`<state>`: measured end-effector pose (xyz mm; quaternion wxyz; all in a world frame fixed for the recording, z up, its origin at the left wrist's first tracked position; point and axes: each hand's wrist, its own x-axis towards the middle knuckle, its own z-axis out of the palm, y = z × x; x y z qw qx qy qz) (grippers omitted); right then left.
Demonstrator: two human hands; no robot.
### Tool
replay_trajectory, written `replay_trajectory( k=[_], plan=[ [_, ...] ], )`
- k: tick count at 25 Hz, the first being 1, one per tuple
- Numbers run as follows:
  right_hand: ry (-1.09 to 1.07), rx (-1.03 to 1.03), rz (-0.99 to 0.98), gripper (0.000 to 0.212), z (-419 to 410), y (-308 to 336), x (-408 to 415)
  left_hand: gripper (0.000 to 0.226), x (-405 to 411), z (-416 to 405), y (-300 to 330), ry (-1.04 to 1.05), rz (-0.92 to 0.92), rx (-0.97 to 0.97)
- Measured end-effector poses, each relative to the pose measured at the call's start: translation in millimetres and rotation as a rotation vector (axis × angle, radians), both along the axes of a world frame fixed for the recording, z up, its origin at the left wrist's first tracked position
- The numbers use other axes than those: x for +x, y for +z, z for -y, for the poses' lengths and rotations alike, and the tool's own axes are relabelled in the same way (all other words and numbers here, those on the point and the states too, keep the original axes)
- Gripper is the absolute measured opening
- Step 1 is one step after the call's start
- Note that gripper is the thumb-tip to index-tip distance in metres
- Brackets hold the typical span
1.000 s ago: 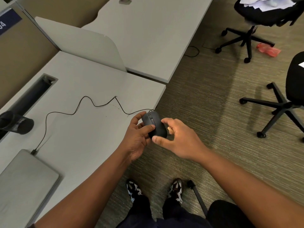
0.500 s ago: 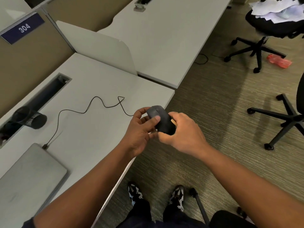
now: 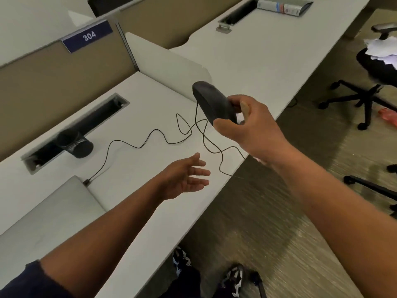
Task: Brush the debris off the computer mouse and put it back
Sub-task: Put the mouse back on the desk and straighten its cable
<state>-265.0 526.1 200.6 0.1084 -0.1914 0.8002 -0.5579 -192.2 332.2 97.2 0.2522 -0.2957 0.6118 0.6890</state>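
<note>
My right hand (image 3: 251, 125) grips a black computer mouse (image 3: 211, 103) and holds it in the air above the white desk (image 3: 137, 164), tilted with its front end up and to the left. The mouse's thin black cable (image 3: 150, 137) hangs down and snakes across the desk to a closed grey laptop (image 3: 43, 218) at the lower left. My left hand (image 3: 184, 179) hovers over the desk below the mouse, palm up, fingers spread, holding nothing.
A black cup (image 3: 75, 143) lies beside the cable slot (image 3: 71, 130) in the desk. A divider panel (image 3: 167, 67) separates the neighbouring desk. Office chairs (image 3: 365, 95) stand on the carpet to the right. My shoes (image 3: 232, 278) are under the desk edge.
My left hand has let go of the mouse and dropped away open. My right hand has lifted the mouse up over the desk. The view has tilted upward.
</note>
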Motion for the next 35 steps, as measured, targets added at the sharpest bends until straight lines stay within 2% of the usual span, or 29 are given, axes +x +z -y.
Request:
replay_trajectory(
  k=[3,7,9,12,16,20,25,28,31,35],
  plan=[
    [0.015,-0.012,-0.083,0.052,32.8,19.0,-13.4,0.076,-15.2,14.8,-0.8,-0.014,0.019,0.182],
    [0.065,-0.007,-0.135,0.045,67.4,31.2,-25.7,0.109,-49.1,44.6,-4.7,0.19,-0.014,0.495],
    [0.108,0.011,-0.119,0.037,74.7,25.0,-27.8,0.112,-68.8,71.8,-5.5,0.326,-0.095,0.602],
    [0.156,0.073,-0.041,0.04,78.8,2.6,-29.1,0.102,-98.9,126.4,-3.4,0.48,-0.277,0.665],
    [0.209,0.213,0.108,0.048,75.0,-48.5,-30.1,0.071,-128.5,188.0,2.4,0.548,-0.389,0.534],
    [0.213,0.405,0.159,0.067,80.6,-101.4,-26.2,0.053,-150.3,224.1,-0.3,0.386,-0.39,0.348],
    [0.235,0.576,0.082,0.059,95.6,-150.0,-21.0,0.025,-166.8,239.4,-36.7,0.319,-0.245,0.1],
    [0.251,0.648,0.046,0.064,104.2,-177.9,-17.3,0.012,-164.8,241.5,-68.3,0.307,-0.114,-0.006],
    [0.289,0.682,0.045,0.068,114.6,-197.9,-11.2,0.012,-159.7,241.0,-92.1,0.3,-0.016,-0.143],
    [0.301,0.695,0.024,0.067,127.2,-213.9,-1.8,0.037,-151.2,246.4,-102.7,0.367,0.064,-0.278]
  ],
)
